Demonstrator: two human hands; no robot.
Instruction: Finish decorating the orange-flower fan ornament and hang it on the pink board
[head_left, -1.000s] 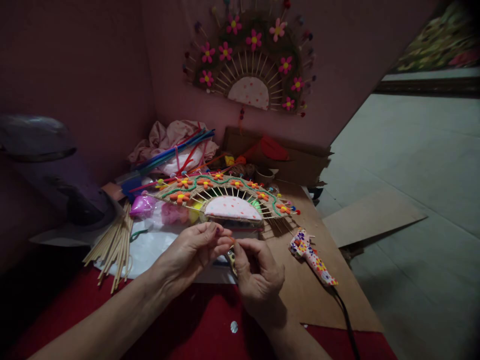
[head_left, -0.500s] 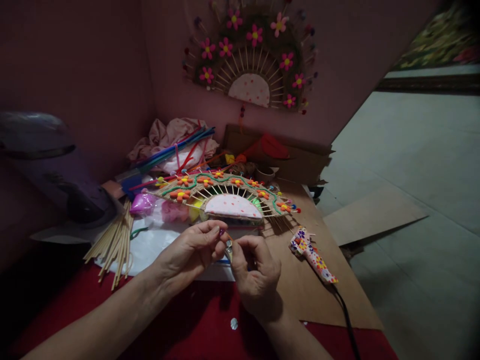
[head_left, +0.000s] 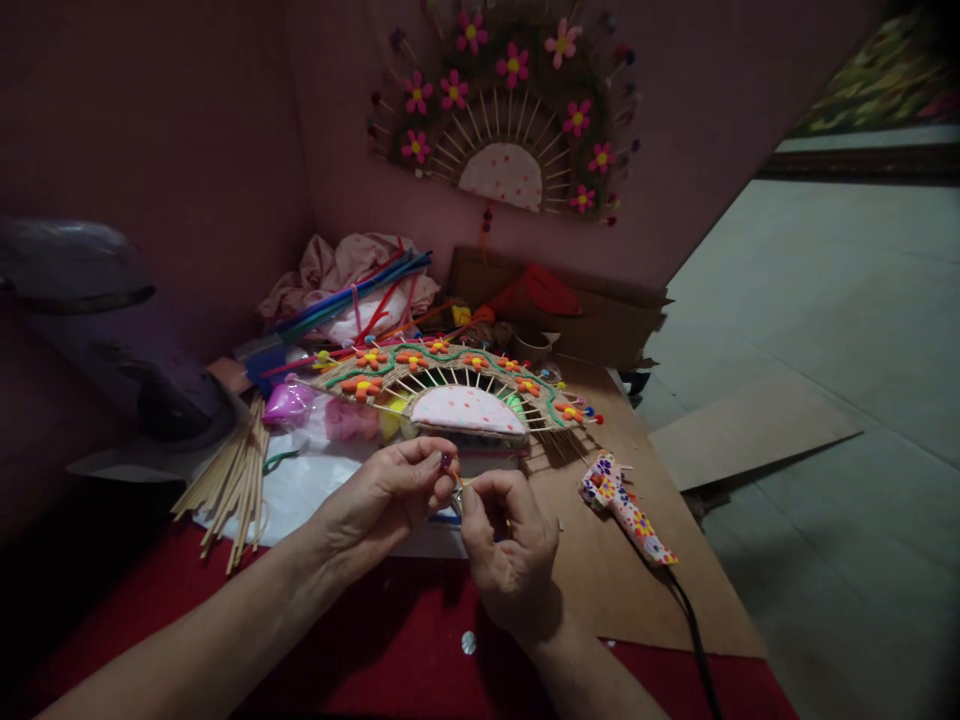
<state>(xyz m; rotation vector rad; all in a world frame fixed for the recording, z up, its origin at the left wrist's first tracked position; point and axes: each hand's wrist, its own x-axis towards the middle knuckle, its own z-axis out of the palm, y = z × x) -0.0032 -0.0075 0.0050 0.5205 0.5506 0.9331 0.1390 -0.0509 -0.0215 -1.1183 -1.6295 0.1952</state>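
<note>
While the left hand [head_left: 386, 495] pinches a purple bead [head_left: 447, 461] beside an orange cord [head_left: 458, 481] pinched in the right hand [head_left: 514, 550], the bead looks light and slippery; the cord seems limp, best gripped near its tip.

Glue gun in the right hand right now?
No, the flower-patterned glue gun lies on the cardboard sheet, apart from the right hand.

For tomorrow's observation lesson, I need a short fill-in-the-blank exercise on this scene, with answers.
1. The left hand pinches a bead coloured ____.
2. The glue gun lies nearer the ____ hand.
3. The wall fan has petals coloured ____.
4. The lower fan has petals coloured ____.
Missing words: purple; right; pink; orange.
</note>
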